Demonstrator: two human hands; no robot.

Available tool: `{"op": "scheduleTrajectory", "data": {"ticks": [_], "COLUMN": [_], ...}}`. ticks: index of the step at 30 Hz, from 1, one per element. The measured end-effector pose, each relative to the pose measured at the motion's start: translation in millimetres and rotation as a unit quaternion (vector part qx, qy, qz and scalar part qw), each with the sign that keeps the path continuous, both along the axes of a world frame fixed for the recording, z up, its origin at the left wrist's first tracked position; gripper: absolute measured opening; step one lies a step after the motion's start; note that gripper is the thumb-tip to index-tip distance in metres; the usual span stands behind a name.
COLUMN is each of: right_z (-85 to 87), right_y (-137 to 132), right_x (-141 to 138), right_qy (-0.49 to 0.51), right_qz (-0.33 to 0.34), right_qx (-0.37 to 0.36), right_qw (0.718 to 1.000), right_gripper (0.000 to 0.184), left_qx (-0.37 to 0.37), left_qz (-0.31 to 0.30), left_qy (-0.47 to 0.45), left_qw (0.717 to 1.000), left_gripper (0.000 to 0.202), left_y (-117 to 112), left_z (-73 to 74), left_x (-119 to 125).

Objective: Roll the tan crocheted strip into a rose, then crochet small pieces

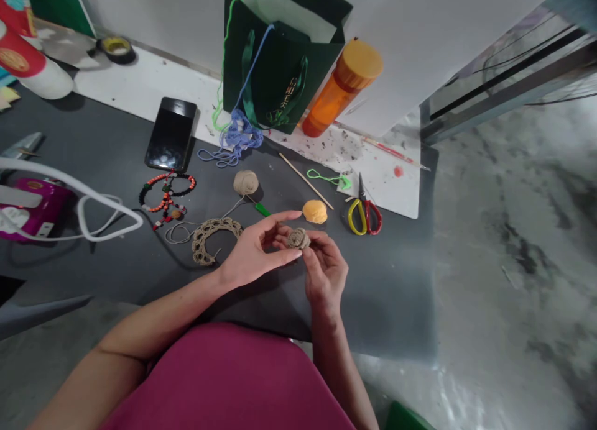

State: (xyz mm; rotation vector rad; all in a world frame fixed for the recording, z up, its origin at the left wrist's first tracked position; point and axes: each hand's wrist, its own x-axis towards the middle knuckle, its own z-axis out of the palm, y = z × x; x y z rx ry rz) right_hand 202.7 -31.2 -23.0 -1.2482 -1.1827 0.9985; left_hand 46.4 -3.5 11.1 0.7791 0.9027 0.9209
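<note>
A small brown crocheted rosette (298, 238) is held up over the desk between my two hands. My left hand (256, 247) has its thumb against the rosette's lower edge and other fingers behind it, while the index finger stretches out above. From the other side my right hand (326, 265) pinches the rosette between thumb and curled fingers. Left of my hands lies a curved crocheted strip (205, 240) of the same brown yarn. A ball of brown yarn (245, 182) and a green-handled crochet hook (262, 209) lie beyond, and a yellow yarn ball (314, 212) sits just past my fingertips.
Scissors (364, 215) lie to the right, near a thin wooden stick (305, 180). Behind stand a dark green paper bag (280, 69) and an orange bottle (342, 88). Blue yarn (240, 135), a phone (171, 133) and beaded bracelets (166, 194) lie left, near a white cable (93, 191).
</note>
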Motion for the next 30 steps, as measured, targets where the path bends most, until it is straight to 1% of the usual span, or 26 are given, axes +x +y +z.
{"op": "scheduleTrajectory", "data": {"ticks": [3, 6, 9, 12, 17, 22, 26, 30], "right_z": [-2.7, -5.7, -8.0, -9.9, -12.4, -10.0, -5.5, -2.8], "right_y": [2, 3, 3, 3, 3, 2, 2, 1], "right_x": [3, 1, -5, -9, -9, -5, -3, -3], "right_qy": [0.034, 0.096, 0.159, 0.175, 0.137, 0.038, -0.011, -0.048], "right_qz": [0.017, -0.003, -0.021, -0.03, -0.038, -0.019, -0.01, -0.02], "right_qx": [-0.024, -0.043, -0.052, -0.049, -0.012, 0.054, 0.105, 0.118], "right_qw": [0.999, 0.994, 0.986, 0.983, 0.99, 0.998, 0.994, 0.992], "right_gripper": [0.013, 0.015, 0.018, 0.019, 0.016, 0.009, 0.015, 0.015], "left_qx": [-0.004, -0.018, -0.033, -0.04, -0.049, -0.063, -0.067, -0.072], "left_qz": [-0.011, -0.014, -0.011, -0.009, 0.009, 0.021, 0.015, 0.012], "left_qy": [-0.024, -0.048, -0.049, -0.039, -0.044, -0.063, -0.082, -0.092], "left_qw": [1.0, 0.999, 0.998, 0.998, 0.998, 0.996, 0.994, 0.993], "left_gripper": [0.067, 0.068, 0.066, 0.062, 0.06, 0.059, 0.057, 0.055], "left_y": [0, 0, -1, -2, -2, -1, 0, 0], "left_z": [-0.9, -1.4, -1.0, 0.0, -0.5, -1.1, -0.7, -1.9], "left_x": [0, 1, 3, 4, 5, 3, 1, 0]}}
